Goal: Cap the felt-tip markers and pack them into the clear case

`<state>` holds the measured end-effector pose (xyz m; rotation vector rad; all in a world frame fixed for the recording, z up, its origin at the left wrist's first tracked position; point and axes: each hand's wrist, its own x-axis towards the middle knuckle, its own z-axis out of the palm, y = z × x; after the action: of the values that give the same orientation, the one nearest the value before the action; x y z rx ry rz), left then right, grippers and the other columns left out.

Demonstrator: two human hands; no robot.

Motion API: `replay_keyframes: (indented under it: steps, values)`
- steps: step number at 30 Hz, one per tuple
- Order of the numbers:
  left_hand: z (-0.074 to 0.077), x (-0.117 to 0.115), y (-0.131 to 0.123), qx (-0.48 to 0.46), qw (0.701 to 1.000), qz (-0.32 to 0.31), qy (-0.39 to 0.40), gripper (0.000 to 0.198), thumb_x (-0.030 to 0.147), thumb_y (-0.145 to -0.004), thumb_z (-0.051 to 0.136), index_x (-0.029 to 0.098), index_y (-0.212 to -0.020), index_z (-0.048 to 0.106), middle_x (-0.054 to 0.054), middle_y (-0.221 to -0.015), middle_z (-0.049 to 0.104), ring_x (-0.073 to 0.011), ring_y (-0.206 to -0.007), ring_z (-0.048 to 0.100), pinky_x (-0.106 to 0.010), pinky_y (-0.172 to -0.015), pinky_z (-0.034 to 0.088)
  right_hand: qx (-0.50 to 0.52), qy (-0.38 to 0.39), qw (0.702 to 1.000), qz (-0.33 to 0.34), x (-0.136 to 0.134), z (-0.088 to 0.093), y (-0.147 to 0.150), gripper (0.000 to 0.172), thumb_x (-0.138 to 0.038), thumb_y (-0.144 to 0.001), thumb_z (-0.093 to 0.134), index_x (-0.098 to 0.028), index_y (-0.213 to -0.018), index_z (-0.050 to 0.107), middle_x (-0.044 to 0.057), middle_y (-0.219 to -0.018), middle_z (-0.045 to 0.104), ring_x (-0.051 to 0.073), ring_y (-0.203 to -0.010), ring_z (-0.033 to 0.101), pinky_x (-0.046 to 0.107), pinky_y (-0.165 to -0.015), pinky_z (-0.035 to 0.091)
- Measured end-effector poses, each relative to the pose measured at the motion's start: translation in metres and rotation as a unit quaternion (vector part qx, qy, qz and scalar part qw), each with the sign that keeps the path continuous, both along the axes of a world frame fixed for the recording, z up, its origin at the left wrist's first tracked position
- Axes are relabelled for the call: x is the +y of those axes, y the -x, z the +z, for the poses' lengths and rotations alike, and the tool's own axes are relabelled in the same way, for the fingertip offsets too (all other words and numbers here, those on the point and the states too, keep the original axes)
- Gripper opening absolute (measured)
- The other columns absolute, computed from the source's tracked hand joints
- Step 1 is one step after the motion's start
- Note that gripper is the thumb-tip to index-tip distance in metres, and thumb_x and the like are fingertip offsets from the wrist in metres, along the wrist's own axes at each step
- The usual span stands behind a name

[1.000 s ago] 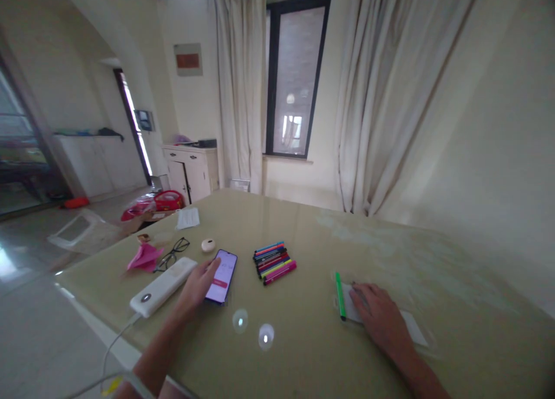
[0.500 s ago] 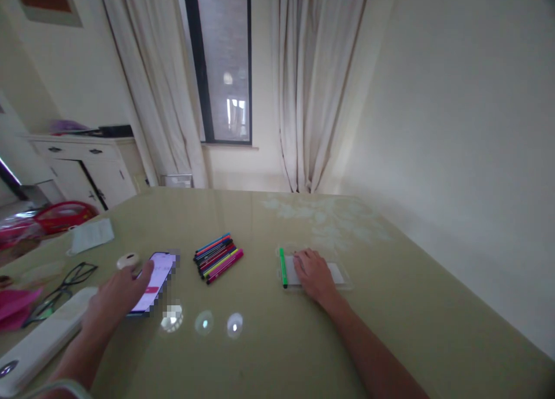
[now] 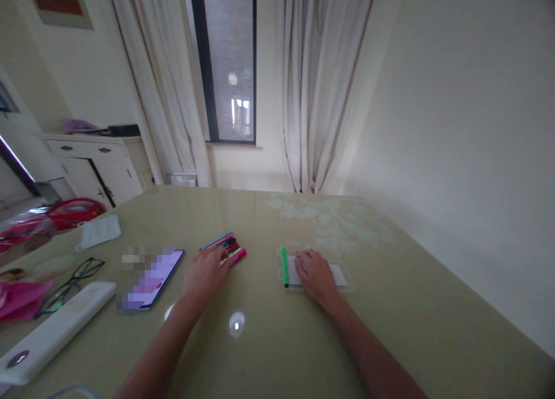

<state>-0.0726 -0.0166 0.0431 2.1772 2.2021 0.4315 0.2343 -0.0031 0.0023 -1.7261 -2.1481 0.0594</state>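
From where I operate, the nearest thing along the bottom edge is a pale cable (image 3: pixel 73 391), at the lower left, close to a long white device (image 3: pixel 60 327) that lies slantwise on the glossy worktop (image 3: pixel 277 341). Right of it I have a phone (image 3: pixel 167 274) with its screen lit, partly masked by pixel blocks.

My left hand (image 3: pixel 206 274), left of the middle, reaches over a row of coloured markers (image 3: pixel 229 244). Its fingers curl down at their near end; I cannot tell whether it grips any of them.

My right hand (image 3: pixel 316 277), right of centre, lies palm down with fingers extended, wide rather than closed, on a clear case (image 3: pixel 349 283) with a white insert (image 3: pixel 339 274). A green marker (image 3: pixel 285 267) sits along the case's left side, just beside the fingertips.

At the left edge I see a pink item (image 3: pixel 23 300) and dark-framed glasses (image 3: pixel 69 284), with a pale mask-like piece (image 3: pixel 100 231) farther up.

Beyond the worktop stand a white cabinet (image 3: pixel 95 167) at the left, and pale curtains (image 3: pixel 323 87) either side of a dark-framed window (image 3: pixel 229 58) at the top.
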Motion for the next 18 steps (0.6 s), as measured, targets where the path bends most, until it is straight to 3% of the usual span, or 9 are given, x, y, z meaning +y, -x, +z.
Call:
replay_keyframes:
  steps: [5,8,11,13,14,16,18]
  values:
    - [-0.009,0.021,-0.032,-0.004,0.999,-0.025,0.040,0.014,0.024,-0.092,0.062,0.017,-0.093,0.074,-0.017,-0.111,0.074,-0.0315,-0.112,0.068,-0.038,-0.093,0.048,0.029,-0.001,1.000,0.000,0.001,-0.002,-0.001,0.031,-0.031,-0.107,0.041,-0.021,-0.115,0.070,0.012,-0.119,0.070,0.027,-0.114,0.060,0.037,-0.099,0.043]
    - [-0.014,0.027,-0.040,-0.027,0.998,-0.037,0.035,0.021,0.026,-0.096,0.057,0.015,-0.089,0.074,-0.019,-0.105,0.076,-0.0327,-0.109,0.070,-0.038,-0.090,0.049,0.063,-0.013,0.998,-0.007,0.002,-0.003,0.000,0.031,-0.030,-0.106,0.041,-0.021,-0.110,0.071,0.012,-0.115,0.071,0.027,-0.112,0.061,0.038,-0.098,0.044]
    - [-0.018,0.025,-0.055,-0.084,0.995,-0.054,0.024,0.030,0.035,-0.102,0.050,0.017,-0.095,0.073,-0.013,-0.098,0.078,-0.0277,-0.097,0.074,-0.033,-0.082,0.050,0.152,-0.061,0.986,-0.002,0.000,0.001,0.004,0.033,-0.033,-0.105,0.042,-0.020,-0.105,0.072,0.012,-0.109,0.072,0.028,-0.107,0.062,0.041,-0.098,0.044]
    - [-0.020,0.021,-0.073,-0.203,0.975,-0.092,-0.002,0.035,0.042,-0.103,0.047,0.018,-0.100,0.072,-0.009,-0.093,0.079,-0.0232,-0.085,0.074,-0.030,-0.073,0.051,0.263,-0.076,0.961,0.022,-0.003,0.006,0.010,0.034,-0.040,-0.104,0.047,-0.019,-0.105,0.073,0.011,-0.106,0.074,0.027,-0.103,0.064,0.040,-0.095,0.047]
    - [-0.022,0.017,-0.083,-0.286,0.950,-0.123,-0.019,0.036,0.046,-0.103,0.048,0.018,-0.101,0.072,-0.008,-0.091,0.079,-0.0219,-0.080,0.074,-0.029,-0.070,0.051,0.329,-0.063,0.941,0.037,-0.004,0.009,0.014,0.034,-0.045,-0.102,0.051,-0.019,-0.106,0.073,0.011,-0.105,0.074,0.026,-0.099,0.065,0.039,-0.091,0.049]
    - [-0.024,0.011,-0.102,-0.405,0.895,-0.185,-0.043,0.037,0.052,-0.098,0.057,0.018,-0.099,0.073,-0.006,-0.087,0.078,-0.0202,-0.073,0.071,-0.028,-0.066,0.051,0.452,-0.011,0.890,0.065,-0.006,0.014,0.022,0.037,-0.051,-0.096,0.062,-0.019,-0.109,0.074,0.010,-0.103,0.076,0.024,-0.091,0.068,0.036,-0.082,0.053]
    - [-0.024,0.005,-0.117,-0.461,0.861,-0.207,-0.057,0.035,0.052,-0.095,0.062,0.019,-0.098,0.073,-0.005,-0.086,0.078,-0.0190,-0.072,0.070,-0.028,-0.066,0.052,0.537,0.037,0.839,0.080,-0.006,0.017,0.027,0.039,-0.052,-0.089,0.071,-0.018,-0.107,0.075,0.008,-0.097,0.078,0.023,-0.084,0.069,0.033,-0.074,0.054]
